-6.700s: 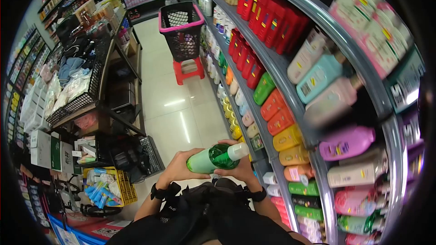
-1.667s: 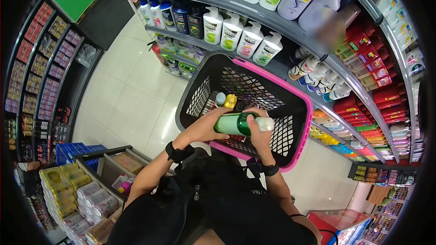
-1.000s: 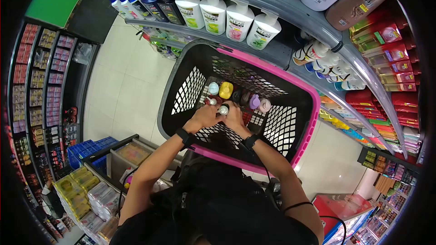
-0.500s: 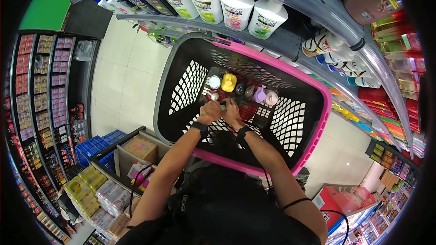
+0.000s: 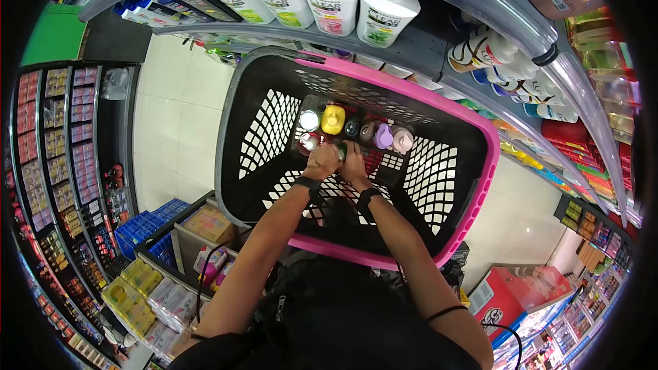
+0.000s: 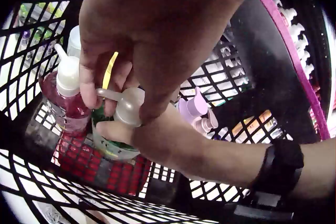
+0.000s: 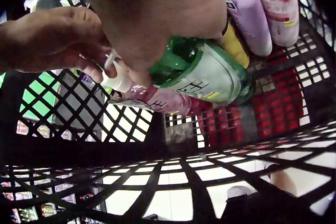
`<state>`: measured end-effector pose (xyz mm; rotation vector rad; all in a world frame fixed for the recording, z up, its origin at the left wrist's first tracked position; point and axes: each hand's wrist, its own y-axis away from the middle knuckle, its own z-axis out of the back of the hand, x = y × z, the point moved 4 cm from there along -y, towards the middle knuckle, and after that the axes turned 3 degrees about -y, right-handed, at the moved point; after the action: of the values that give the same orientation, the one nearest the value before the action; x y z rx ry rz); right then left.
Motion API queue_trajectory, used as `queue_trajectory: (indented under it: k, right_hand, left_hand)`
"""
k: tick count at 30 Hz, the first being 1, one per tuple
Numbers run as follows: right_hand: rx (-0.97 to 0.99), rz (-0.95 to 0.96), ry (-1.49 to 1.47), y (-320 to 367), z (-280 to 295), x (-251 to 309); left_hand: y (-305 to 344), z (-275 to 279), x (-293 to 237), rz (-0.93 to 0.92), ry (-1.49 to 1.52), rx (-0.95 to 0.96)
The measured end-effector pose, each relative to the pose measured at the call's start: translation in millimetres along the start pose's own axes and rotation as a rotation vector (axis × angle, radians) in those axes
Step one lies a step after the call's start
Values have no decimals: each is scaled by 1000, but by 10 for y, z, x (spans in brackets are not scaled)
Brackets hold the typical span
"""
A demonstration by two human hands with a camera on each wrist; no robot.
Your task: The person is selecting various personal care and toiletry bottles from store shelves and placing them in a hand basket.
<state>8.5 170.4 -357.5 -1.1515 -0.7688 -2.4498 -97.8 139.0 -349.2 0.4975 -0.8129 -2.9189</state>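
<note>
Head view shows a big basket, and deep inside it the green bottle, gripped by the right hand and pinched at its pump by the left hand, might tip onto the red bottle if let go crooked.

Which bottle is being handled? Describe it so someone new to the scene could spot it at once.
Look into the black basket with the pink rim, where a row of bottles stands. Beside that row, the left hand and right hand grip a green bottle with a white pump top. Its closest neighbour is a red bottle; a yellow bottle and a purple bottle stand further back.
</note>
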Motion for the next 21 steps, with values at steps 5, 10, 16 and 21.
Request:
queue_trajectory:
  k: [5,10,16,21]
  right_hand:
    - [-17,-91,-45,60,73,-104]
    - [39,-120,-12,135,14,-242]
    - [176,-289,62,133,153,-61]
    - [181,-250,80,184,431,265]
  left_hand:
    - [-78,121,-124,73,-23,47]
    - [-56,173,-159,145,81,-4]
    - [149,379,-160,62,181,60]
    - [412,682,-39,15,274,51]
